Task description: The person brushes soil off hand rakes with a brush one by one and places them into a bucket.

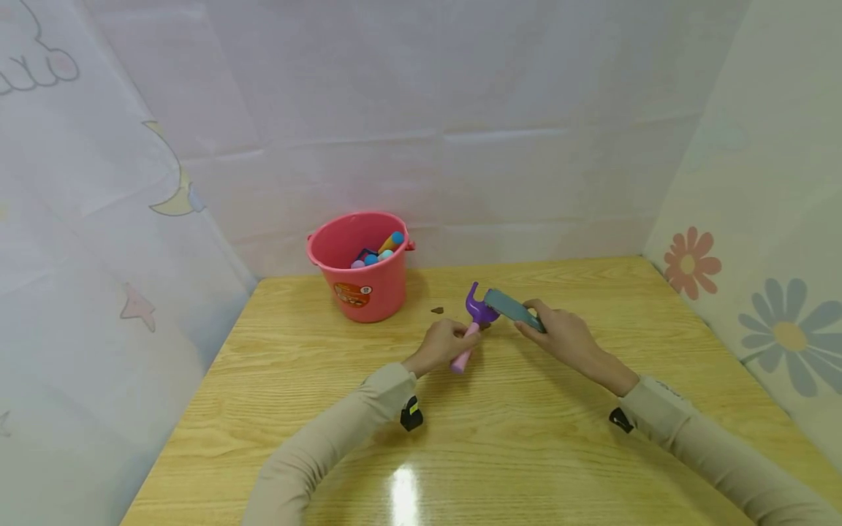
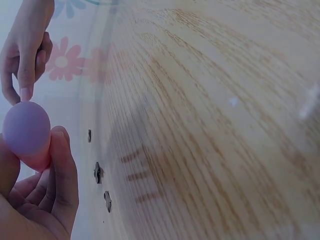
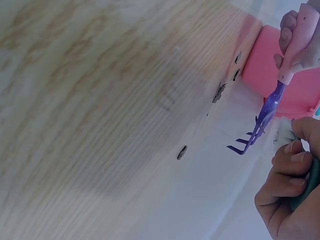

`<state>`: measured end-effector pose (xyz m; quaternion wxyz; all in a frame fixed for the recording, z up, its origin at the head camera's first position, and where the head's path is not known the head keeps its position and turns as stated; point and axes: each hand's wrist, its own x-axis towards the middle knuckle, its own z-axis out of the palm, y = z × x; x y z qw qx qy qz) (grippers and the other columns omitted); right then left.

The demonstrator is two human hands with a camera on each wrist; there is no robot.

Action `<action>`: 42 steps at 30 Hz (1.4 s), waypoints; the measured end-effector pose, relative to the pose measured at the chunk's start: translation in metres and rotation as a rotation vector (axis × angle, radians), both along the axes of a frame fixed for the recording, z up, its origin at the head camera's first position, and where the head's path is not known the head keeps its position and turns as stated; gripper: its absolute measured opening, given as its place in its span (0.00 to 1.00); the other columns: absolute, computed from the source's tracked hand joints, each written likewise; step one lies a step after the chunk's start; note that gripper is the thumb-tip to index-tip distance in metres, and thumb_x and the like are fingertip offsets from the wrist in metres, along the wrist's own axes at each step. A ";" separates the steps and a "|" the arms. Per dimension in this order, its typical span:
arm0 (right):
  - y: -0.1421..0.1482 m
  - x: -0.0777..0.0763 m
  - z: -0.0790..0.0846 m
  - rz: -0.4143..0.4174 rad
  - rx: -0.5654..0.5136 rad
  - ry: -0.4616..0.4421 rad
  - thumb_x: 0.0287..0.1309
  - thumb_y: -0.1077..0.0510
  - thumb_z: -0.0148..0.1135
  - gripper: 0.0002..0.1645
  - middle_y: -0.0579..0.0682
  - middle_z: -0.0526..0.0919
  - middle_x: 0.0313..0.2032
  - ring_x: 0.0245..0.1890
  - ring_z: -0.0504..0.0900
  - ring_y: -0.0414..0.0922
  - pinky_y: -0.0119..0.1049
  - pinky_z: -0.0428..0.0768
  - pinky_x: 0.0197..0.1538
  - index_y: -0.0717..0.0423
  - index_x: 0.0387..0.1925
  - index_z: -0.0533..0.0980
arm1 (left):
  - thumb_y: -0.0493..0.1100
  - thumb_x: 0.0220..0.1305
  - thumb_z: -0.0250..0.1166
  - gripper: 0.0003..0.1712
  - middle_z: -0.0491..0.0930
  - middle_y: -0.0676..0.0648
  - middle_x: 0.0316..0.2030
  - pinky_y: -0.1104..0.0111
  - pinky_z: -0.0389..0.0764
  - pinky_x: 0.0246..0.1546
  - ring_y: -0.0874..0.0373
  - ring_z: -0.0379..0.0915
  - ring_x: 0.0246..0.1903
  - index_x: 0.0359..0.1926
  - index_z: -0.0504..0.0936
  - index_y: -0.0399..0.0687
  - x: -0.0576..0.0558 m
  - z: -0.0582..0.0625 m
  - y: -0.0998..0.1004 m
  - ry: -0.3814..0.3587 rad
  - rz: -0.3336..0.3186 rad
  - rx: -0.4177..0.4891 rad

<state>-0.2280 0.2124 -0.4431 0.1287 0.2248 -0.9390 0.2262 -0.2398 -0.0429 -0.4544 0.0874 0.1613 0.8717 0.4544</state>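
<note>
My left hand [image 1: 439,345] grips the pink handle of a small toy hand rake [image 1: 481,312], whose purple tines point away from me over the table. In the right wrist view the rake's bent tines [image 3: 244,145] show from the side. My right hand [image 1: 560,334] holds a grey-green brush [image 1: 506,305], and its far end reaches the purple head in the head view. Pale bristles [image 3: 284,132] show beside the rake in the right wrist view; whether they touch it I cannot tell. The handle's rounded lilac end [image 2: 27,128] faces the left wrist camera.
A pink-red bucket [image 1: 388,292] stands at the back left, with several coloured handles [image 1: 386,254] inside. Dark brown bits [image 1: 437,310] lie on the wooden table [image 1: 316,394] near the rake. Printed cloth walls [image 1: 500,175] enclose the table's back and sides.
</note>
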 end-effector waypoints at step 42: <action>0.021 0.008 -0.011 -0.039 0.054 -0.027 0.65 0.52 0.65 0.25 0.43 0.65 0.11 0.09 0.58 0.36 0.29 0.55 0.15 0.67 0.53 0.73 | 0.50 0.66 0.65 0.16 0.82 0.51 0.18 0.75 0.71 0.16 0.63 0.74 0.15 0.35 0.88 0.41 -0.013 0.031 -0.008 -0.005 0.054 0.021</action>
